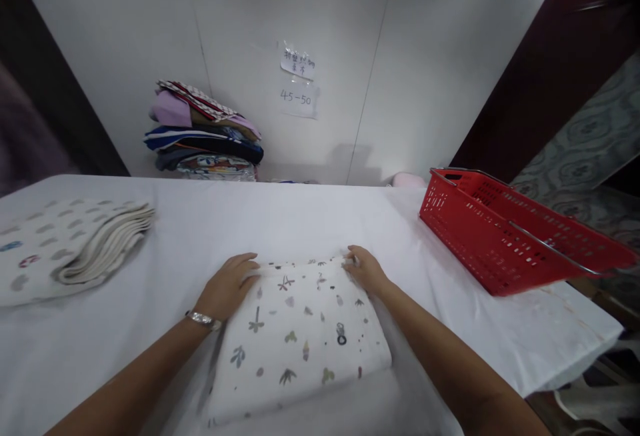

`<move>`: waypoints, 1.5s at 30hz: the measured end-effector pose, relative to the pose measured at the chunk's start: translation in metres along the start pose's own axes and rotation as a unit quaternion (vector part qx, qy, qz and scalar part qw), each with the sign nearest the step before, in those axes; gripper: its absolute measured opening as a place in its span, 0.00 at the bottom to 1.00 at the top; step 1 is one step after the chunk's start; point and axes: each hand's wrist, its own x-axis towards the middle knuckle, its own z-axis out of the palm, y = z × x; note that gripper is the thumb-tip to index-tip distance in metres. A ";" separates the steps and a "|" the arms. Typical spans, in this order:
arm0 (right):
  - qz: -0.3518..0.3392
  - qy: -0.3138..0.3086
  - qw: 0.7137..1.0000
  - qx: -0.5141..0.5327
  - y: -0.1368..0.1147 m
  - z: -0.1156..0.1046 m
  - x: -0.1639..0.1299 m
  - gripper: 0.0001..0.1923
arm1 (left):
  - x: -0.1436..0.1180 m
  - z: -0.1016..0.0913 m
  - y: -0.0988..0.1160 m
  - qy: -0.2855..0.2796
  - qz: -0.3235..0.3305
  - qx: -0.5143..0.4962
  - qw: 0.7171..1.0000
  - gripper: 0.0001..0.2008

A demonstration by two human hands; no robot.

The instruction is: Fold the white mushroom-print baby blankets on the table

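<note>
A white cloth with small printed plants and shapes lies folded into a rough rectangle on the white-covered table in front of me. At its far left corner, my left hand, with a silvery band on the wrist, grips the edge between thumb and fingers. My right hand pinches the far right corner in the same way. Both hands rest low, close to the tabletop. The cloth's far edge runs between them, and its near edge lies towards me.
Another folded white cloth with grey spots lies at the left. A red plastic basket with metal handles stands on the right. Folded coloured fabrics are stacked at the back, by a wall with paper labels. The white table ends at the right.
</note>
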 end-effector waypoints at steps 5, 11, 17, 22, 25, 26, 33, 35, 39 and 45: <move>-0.078 0.015 0.996 -0.033 0.004 0.002 0.000 0.03 | 0.001 -0.004 0.007 0.005 -0.020 -0.024 0.999 0.11; -0.148 -0.002 0.985 -0.091 0.000 -0.001 0.001 0.07 | 0.001 -0.004 0.007 0.004 0.014 -0.021 1.000 0.11; -0.141 -0.016 0.973 -0.183 -0.007 -0.004 0.001 0.05 | 0.000 -0.002 0.006 -0.006 0.040 0.027 0.999 0.12; -0.126 -0.031 0.974 -0.185 -0.008 -0.005 0.005 0.08 | 0.001 -0.004 0.007 -0.020 0.037 0.018 0.999 0.12; -0.130 -0.058 0.972 -0.189 -0.012 -0.008 0.008 0.08 | 0.005 -0.006 0.010 -0.044 0.042 0.003 0.998 0.14; -0.132 -0.065 0.971 -0.190 -0.014 -0.009 0.008 0.07 | 0.007 -0.007 0.011 -0.053 0.048 -0.003 0.997 0.14; -0.146 -0.057 0.963 -0.220 -0.019 -0.007 0.003 0.07 | 0.013 -0.007 0.017 -0.045 0.046 -0.023 0.998 0.11; -0.146 -0.050 0.962 -0.225 -0.017 -0.006 0.001 0.07 | 0.012 -0.007 0.018 -0.048 0.036 -0.038 0.998 0.10; -0.119 -0.045 0.973 -0.194 -0.012 -0.007 0.003 0.08 | 0.011 -0.006 0.019 -0.045 -0.019 -0.080 0.996 0.10; -0.064 -0.050 0.990 -0.114 -0.008 -0.008 0.014 0.08 | 0.016 -0.002 0.018 -0.088 -0.177 -0.157 0.968 0.12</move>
